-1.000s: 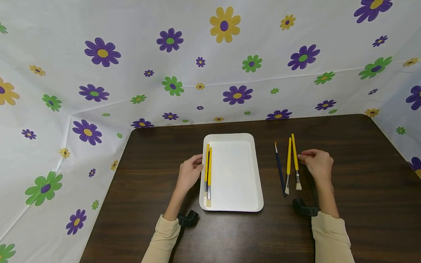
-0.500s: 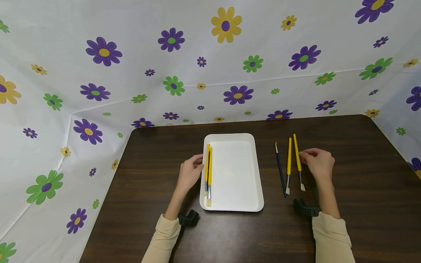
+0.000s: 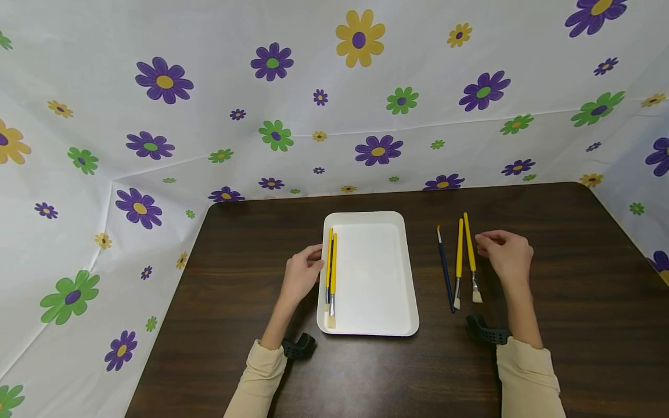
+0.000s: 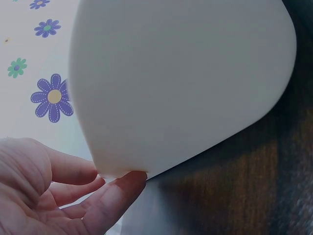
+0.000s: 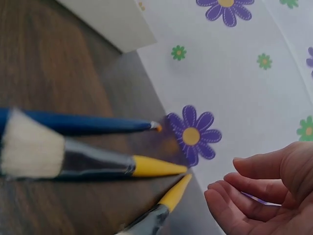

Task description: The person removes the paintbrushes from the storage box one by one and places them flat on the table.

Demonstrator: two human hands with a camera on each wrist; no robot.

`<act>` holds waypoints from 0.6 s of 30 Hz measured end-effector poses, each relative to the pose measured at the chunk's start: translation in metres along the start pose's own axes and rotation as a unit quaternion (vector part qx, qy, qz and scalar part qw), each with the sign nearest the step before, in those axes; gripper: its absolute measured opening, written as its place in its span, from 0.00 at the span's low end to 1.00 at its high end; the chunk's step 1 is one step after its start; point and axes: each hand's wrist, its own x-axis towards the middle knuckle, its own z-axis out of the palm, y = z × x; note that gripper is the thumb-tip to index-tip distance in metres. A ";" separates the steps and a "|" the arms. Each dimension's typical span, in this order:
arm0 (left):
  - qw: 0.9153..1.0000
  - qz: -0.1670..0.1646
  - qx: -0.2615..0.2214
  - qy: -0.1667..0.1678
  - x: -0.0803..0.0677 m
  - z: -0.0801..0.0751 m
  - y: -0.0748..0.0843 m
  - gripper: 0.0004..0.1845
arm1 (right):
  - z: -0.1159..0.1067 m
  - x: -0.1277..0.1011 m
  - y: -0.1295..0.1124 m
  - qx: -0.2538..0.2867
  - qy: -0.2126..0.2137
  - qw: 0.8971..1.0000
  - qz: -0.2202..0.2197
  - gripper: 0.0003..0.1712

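Observation:
A white tray (image 3: 376, 273) lies in the middle of a dark wooden table (image 3: 575, 302). Two yellow brushes with a dark one between them (image 3: 331, 278) lie along the tray's left side. My left hand (image 3: 312, 258) rests with its fingertips against the tray's left rim (image 4: 122, 171). To the right of the tray a blue brush (image 3: 445, 267) and two yellow brushes (image 3: 458, 255) (image 3: 469, 249) lie side by side on the table. My right hand (image 3: 483, 244) hovers just right of the outer yellow brush, fingers loosely curled and holding nothing (image 5: 244, 196).
White cloth walls printed with flowers (image 3: 157, 145) close in the table at the back and both sides. Bare table lies left of the tray and right of my right hand. Black wrist camera mounts (image 3: 486, 332) sit near both cuffs.
The outer yellow brush's bristle end swung right, then back to the left beside the other brushes. My right hand has let go of it and drawn slightly away. The left hand stayed put.

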 end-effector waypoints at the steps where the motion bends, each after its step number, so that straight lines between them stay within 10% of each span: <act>1: 1.000 0.000 -0.001 0.000 0.000 0.000 0.000 0.21 | 0.000 -0.001 -0.002 -0.002 0.002 1.000 -0.004 0.21; 18: 1.000 -0.002 -0.009 -0.003 0.002 0.000 -0.002 0.20 | 0.003 -0.020 -0.049 0.072 -0.025 0.994 -0.072 0.20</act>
